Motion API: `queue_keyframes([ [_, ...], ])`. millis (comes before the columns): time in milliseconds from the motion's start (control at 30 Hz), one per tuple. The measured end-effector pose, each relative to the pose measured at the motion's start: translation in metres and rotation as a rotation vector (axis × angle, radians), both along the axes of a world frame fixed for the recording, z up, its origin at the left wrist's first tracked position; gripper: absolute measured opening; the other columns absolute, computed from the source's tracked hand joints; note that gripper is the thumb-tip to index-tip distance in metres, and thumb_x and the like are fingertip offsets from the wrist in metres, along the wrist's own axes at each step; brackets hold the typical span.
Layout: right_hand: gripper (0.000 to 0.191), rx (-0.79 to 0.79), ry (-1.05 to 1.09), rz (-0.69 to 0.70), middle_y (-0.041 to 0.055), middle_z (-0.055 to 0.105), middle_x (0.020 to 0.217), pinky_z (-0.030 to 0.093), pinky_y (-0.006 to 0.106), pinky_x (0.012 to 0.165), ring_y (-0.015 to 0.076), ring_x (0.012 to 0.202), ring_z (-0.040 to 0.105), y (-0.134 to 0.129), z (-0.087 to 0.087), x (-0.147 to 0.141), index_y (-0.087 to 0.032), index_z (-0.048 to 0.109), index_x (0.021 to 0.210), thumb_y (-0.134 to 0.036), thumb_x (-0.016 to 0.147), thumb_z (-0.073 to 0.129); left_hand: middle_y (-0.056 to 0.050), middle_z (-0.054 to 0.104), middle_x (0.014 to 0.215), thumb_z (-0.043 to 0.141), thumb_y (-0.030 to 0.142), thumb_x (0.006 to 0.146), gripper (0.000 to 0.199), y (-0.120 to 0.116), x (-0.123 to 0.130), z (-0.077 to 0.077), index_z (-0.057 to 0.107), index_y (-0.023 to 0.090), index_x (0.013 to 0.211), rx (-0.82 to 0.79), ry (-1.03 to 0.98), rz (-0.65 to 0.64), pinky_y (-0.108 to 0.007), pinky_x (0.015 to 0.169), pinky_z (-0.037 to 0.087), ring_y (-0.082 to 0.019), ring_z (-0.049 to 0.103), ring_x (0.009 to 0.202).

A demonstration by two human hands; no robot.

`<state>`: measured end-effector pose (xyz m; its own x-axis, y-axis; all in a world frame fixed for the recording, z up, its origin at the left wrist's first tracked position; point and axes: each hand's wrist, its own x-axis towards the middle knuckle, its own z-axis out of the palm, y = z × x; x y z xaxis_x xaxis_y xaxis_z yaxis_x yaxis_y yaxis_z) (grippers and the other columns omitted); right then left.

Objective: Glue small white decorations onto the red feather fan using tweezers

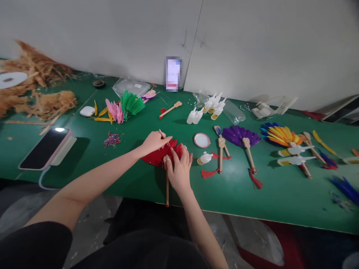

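Beneath my fingers [176, 158] lies a red feather fan [153, 157], flat on the green table [202, 196], its wooden handle [167, 188] running back toward me to the near edge. My left hand [152, 142] pinches a thin pale tool [162, 133] between thumb and fingertips, just above the feathers. My right hand [179, 172] has its fingers spread, the tips on the feathers around the top of the handle; how hard they press I cannot tell. Just right of those fingers stands a small glue bottle [205, 158], with a white lid [202, 140] behind it. Further right are 2 wooden handles [221, 153], then a purple fan [241, 136] and a yellow-and-blue fan [280, 134] with 2 bottles [295, 155] near its handle. Beyond my fingertips lies 1 loose handle [171, 110], with a cluster of white bottles [214, 106] to its right. Left of my left hand sit a small heap of coloured bits [112, 139] and, farther off, green feathers [131, 106].
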<state>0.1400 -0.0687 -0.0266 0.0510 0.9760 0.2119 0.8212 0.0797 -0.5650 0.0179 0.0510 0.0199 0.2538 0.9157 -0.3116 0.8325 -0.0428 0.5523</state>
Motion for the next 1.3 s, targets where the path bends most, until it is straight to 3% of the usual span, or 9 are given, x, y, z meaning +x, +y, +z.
queue_keyframes([
  [1300,0.040,-0.030,-0.080,0.011,0.0194,0.033,0.155,0.020,0.062,0.115,0.0320,0.146,0.027,0.0040,0.0015,-0.0051,-0.017,0.058,0.133,-0.032,0.098,0.043,-0.006,0.066,0.097,0.055,0.040,0.096,0.030,0.0056,-0.0034,-0.0010,0.063,0.013,0.105,-0.018,-0.027,0.013,-0.034,0.075,0.057,-0.016,0.065,0.081],
])
